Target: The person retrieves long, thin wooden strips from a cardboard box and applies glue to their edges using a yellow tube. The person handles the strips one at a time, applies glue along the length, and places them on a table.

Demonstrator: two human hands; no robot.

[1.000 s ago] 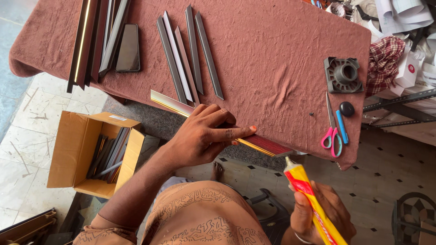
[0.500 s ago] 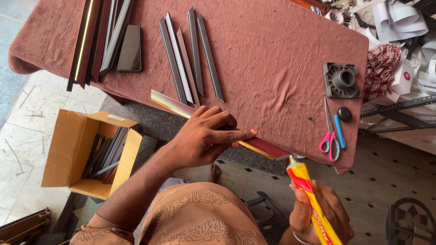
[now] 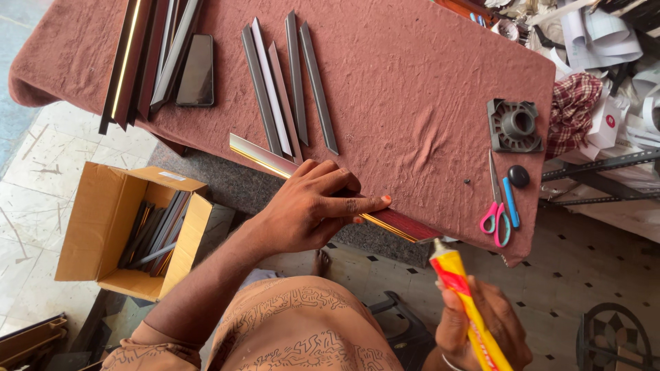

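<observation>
My left hand lies flat on a long dark-red frame strip with a gold edge, pinning it along the near edge of the table covered in a maroon cloth. My right hand is shut on a yellow and red glue tube, whose nozzle touches the strip's right cut end. Several grey and dark frame strips lie side by side further back on the cloth.
Pink-handled scissors, a blue pen, a black knob and a grey plastic fitting lie at right. A black phone and long mouldings sit at left. A cardboard box of strips stands on the floor.
The glue tube's tip has stayed at the strip's right end; my left hand keeps pressing the strip. The view has shifted slightly.
</observation>
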